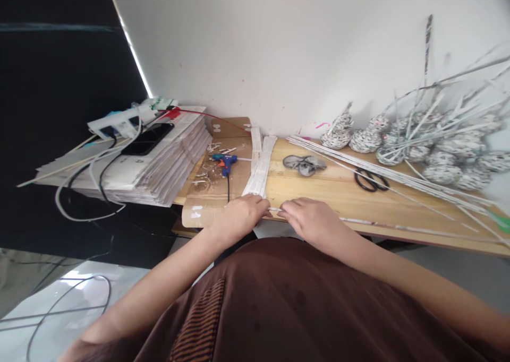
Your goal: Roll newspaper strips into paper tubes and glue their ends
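A long thin rolled paper stick (374, 224) runs along the front edge of the wooden table (334, 197). My left hand (249, 212) is closed on its left part, beside the lower end of a bundle of flat white paper strips (261, 168). Close by on the right, my right hand (305, 216) pinches the same stick, with a short piece of it showing between the two hands. The fingertips of both hands are partly hidden.
Behind my hands lie a blue glue gun (226, 163), a grey cloth (305, 164), black-handled scissors (370, 180) and several long paper sticks (382, 171). Woven paper shapes (366, 139) stand at the right. A paper stack (171, 165) with a phone (147, 139) is at left.
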The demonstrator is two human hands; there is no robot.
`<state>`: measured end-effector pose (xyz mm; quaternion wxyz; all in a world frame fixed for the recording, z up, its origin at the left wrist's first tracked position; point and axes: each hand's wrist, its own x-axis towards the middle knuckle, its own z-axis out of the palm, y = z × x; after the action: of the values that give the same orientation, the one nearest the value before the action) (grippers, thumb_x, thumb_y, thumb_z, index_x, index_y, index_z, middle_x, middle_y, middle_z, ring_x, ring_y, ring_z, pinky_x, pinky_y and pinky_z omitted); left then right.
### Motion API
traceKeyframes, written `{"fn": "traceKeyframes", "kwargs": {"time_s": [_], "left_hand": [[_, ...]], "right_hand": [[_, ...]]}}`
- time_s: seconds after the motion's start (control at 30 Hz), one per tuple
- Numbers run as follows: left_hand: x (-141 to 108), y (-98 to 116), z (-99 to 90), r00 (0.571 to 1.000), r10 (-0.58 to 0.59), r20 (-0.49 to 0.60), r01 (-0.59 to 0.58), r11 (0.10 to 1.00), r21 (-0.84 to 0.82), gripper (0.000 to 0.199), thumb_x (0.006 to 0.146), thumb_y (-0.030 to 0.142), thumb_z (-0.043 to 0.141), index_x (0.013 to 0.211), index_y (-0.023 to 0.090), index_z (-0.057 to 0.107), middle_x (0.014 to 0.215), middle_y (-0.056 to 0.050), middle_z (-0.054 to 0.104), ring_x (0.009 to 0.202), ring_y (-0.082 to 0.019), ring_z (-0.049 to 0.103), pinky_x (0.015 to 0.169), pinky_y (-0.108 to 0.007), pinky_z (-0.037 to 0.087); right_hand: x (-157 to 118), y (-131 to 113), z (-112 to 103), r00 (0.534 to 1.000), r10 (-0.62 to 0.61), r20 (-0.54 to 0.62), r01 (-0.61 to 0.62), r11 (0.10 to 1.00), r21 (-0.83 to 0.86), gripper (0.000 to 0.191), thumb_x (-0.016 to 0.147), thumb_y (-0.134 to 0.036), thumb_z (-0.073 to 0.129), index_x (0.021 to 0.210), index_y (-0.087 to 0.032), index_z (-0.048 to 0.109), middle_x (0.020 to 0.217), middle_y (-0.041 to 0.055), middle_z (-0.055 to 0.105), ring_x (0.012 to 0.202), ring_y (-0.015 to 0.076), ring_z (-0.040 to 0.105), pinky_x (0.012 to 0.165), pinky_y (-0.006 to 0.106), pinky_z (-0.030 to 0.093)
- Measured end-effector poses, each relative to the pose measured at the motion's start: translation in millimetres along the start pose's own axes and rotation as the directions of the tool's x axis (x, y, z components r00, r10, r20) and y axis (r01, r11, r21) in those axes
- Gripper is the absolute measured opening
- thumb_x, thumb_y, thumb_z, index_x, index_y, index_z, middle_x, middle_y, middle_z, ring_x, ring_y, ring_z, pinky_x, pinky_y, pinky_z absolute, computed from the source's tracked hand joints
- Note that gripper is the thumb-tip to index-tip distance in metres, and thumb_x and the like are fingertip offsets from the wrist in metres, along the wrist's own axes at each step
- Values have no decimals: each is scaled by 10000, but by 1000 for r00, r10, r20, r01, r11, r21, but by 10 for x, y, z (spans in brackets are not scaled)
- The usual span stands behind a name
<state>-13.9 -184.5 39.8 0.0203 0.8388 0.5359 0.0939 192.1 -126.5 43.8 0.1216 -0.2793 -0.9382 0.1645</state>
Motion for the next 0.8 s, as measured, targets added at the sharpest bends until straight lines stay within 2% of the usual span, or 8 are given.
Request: {"fn": "traceKeyframes", "kwargs": {"time_s": [0.1,0.17,0.33,0.43,0.5,0.6,0.7,0.8], "left_hand": [[-30,8,1,999,23,27,-28,985,173,152,944,225,437,913,157,570,851,-75,622,803,-203,582,731,-320,455],[-59,2,6,999,37,12,-39,971,237,145,948,232,431,933,164,558,852,-69,619,809,-208,581,730,-328,447],[-86,11,53,999,50,-11,-43,931,362,112,927,160,441,985,168,536,877,-67,614,821,-227,577,771,-381,435],[-81,25,74,999,50,9,-50,928,369,100,919,149,442,968,161,528,895,-74,611,829,-233,573,736,-365,443],[-79,16,82,999,45,28,-52,934,354,102,921,150,440,974,160,526,907,-75,614,830,-235,575,708,-354,449],[-87,-11,91,999,12,44,-25,949,315,110,933,175,434,988,163,529,896,-74,619,818,-228,580,690,-342,452],[-95,-16,92,999,-19,32,9,954,300,114,938,190,431,985,165,532,890,-76,619,816,-226,580,684,-337,455],[-92,-3,75,1000,15,18,-20,943,332,117,930,160,429,985,167,533,902,-77,615,832,-230,573,710,-351,458]], "right_hand": [[-2,46,-4,956,113,271,-218,892,397,419,990,-401,310,869,-178,645,653,30,580,586,143,514,604,269,375],[2,62,-8,920,129,370,-311,815,489,424,980,-440,318,900,-174,638,627,11,561,536,125,491,564,254,366],[33,34,32,989,108,101,-140,902,409,285,937,-379,446,806,-182,605,707,27,587,641,139,514,621,261,357],[64,29,71,900,134,415,-366,747,555,375,975,-412,303,846,-182,570,545,-30,450,458,111,404,499,246,327],[76,36,81,851,131,509,-444,698,562,382,970,-462,297,883,-184,546,536,-42,436,431,107,385,462,238,306],[74,48,87,968,96,231,-188,889,418,292,921,-444,466,827,-184,559,689,22,558,611,136,494,558,250,343],[70,67,108,997,40,73,-61,947,314,264,922,-369,475,775,-177,579,723,42,554,675,149,494,616,267,353],[86,99,119,907,52,419,-308,759,573,373,963,-432,333,846,-178,580,561,-33,413,467,105,366,495,244,327]]}}
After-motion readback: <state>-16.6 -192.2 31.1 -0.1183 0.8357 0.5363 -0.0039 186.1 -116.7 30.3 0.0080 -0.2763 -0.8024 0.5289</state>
